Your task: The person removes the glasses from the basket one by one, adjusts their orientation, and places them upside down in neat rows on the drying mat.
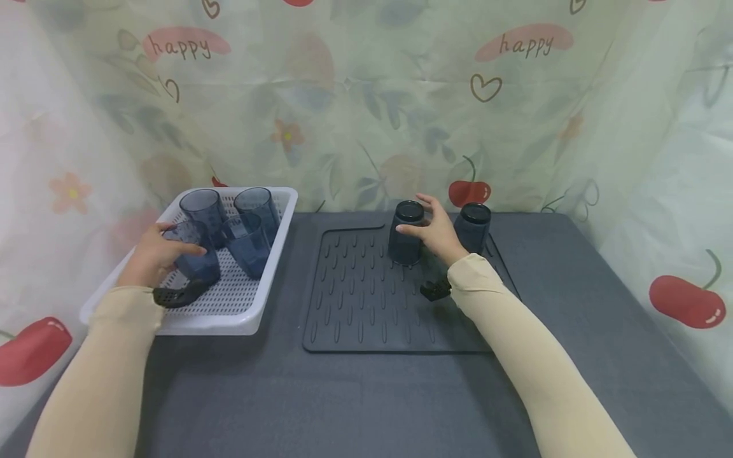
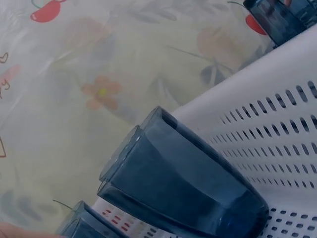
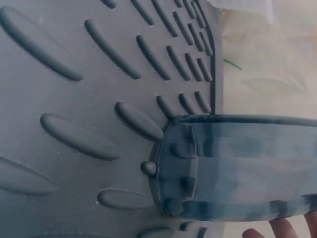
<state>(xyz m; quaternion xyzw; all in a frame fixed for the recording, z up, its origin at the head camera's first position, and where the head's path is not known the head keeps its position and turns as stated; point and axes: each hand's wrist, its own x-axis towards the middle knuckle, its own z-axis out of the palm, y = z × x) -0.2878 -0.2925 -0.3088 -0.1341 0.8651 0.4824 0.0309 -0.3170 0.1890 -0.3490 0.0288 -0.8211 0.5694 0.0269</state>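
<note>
My left hand (image 1: 154,254) is at a blue-tinted drinking glass (image 1: 197,261) in the near left of the white basket (image 1: 266,289), thumb and fingers around its upper part. In the left wrist view only a finger edge (image 2: 25,231) shows at the lower left, and another glass (image 2: 183,183) leans large in the middle. My right hand (image 1: 438,232) grips an upside-down glass (image 1: 405,242) that stands on the dark ridged drying mat (image 1: 361,318). In the right wrist view that glass's rim meets the mat's ridges, with fingertips (image 3: 283,228) below its side.
Three more glasses stand in the basket: one back left (image 1: 203,207), one back right (image 1: 256,207), one tilted in front (image 1: 247,248). A second upside-down glass (image 1: 473,226) stands on the mat just right of my right hand. A patterned curtain (image 1: 355,127) hangs behind the grey table (image 1: 355,407).
</note>
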